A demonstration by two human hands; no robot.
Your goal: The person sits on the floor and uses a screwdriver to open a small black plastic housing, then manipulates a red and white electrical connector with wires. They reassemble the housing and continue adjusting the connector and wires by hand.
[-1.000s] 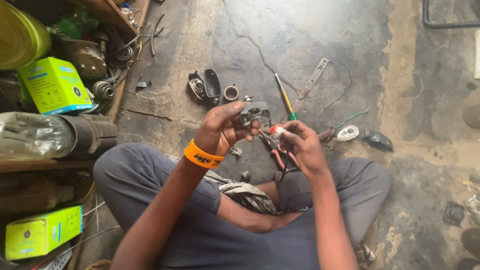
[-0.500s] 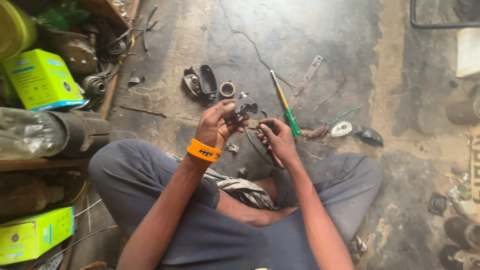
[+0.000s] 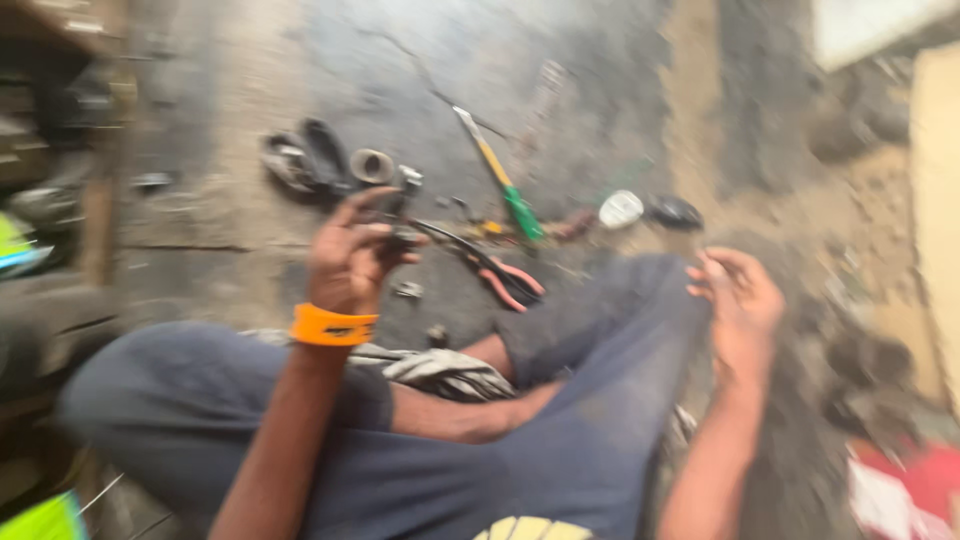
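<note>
The view is blurred by motion. My left hand (image 3: 350, 255), with an orange wristband, is raised over the floor and shut on a small dark metal part (image 3: 400, 215). Red-handled pliers (image 3: 505, 278) reach from that part towards my knee; I cannot tell whether they hang from my left hand or lie on the floor. My right hand (image 3: 740, 300) is out to the right beyond my knee, fingers apart and holding nothing.
On the concrete floor ahead lie a screwdriver with a yellow and green handle (image 3: 500, 180), dark curved parts (image 3: 300, 160), a metal ring (image 3: 372, 165), a white round piece (image 3: 620, 208) and a dark object (image 3: 675, 212). A grey cloth (image 3: 440, 370) lies in my lap. Clutter sits at the left.
My right hand has let go of the pliers and swung out to the right, empty. The left hand still holds the metal part. The view has shifted right and blurred.
</note>
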